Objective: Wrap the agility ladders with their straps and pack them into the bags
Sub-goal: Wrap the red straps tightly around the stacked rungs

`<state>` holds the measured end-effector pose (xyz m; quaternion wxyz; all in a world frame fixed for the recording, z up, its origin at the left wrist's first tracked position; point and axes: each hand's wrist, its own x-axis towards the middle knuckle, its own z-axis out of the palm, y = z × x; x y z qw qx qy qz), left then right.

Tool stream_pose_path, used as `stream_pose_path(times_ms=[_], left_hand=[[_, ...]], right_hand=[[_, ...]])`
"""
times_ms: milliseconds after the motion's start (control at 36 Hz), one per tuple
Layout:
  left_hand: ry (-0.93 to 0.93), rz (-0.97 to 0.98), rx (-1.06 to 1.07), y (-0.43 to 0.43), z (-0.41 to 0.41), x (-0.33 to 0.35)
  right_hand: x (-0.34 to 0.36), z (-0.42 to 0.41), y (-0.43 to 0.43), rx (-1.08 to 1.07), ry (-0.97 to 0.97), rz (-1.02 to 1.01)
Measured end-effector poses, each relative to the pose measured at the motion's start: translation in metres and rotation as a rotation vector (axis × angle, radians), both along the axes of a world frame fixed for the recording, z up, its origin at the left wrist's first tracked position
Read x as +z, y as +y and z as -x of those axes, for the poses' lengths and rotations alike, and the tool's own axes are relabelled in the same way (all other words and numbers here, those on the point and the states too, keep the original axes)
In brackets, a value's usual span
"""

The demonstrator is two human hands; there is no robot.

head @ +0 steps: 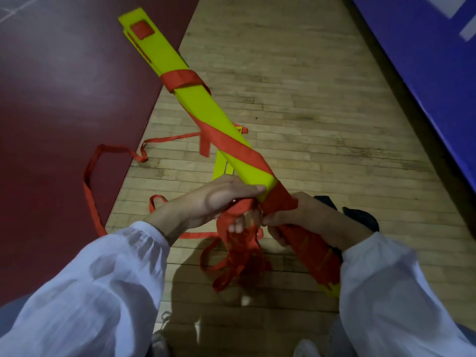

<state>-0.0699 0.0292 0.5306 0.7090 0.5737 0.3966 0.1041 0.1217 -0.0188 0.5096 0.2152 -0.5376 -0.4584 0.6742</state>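
Note:
A bundle of yellow ladder rungs (206,109) slants from the upper left down to my hands, held above the floor. A red strap (231,145) winds around it in several turns. My left hand (219,199) grips the bunched strap just left of the bundle's near end. My right hand (291,215) clasps the near end of the bundle where the strap is wrapped thickly. Loose red strap loops (239,256) hang below my hands. More strap (90,181) trails over the floor to the left.
Beneath the bundle lie other yellow rungs (222,167) on the wooden floor (309,99). A dark red mat (64,99) covers the left side. A blue padded mat (425,60) borders the right. A dark object (360,215) sits behind my right wrist.

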Motion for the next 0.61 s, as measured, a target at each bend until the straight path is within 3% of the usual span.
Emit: stream_pose_path(times_ms=[111, 250, 389, 611], left_hand=[[-0.015, 0.079, -0.075, 0.001, 0.01, 0.007], [0.043, 0.166, -0.017, 0.003, 0.008, 0.008], [0.12, 0.123, 0.02, 0.004, 0.001, 0.008], [0.139, 0.081, 0.146, 0.007, -0.009, -0.001]], right_hand=[[0.003, 0.004, 0.0, -0.02, -0.058, -0.053], [-0.005, 0.005, 0.001, -0.057, -0.229, -0.171], [-0.012, 0.011, 0.0, -0.148, -0.255, -0.249], [-0.022, 0.019, 0.001, -0.206, -0.532, -0.385]])
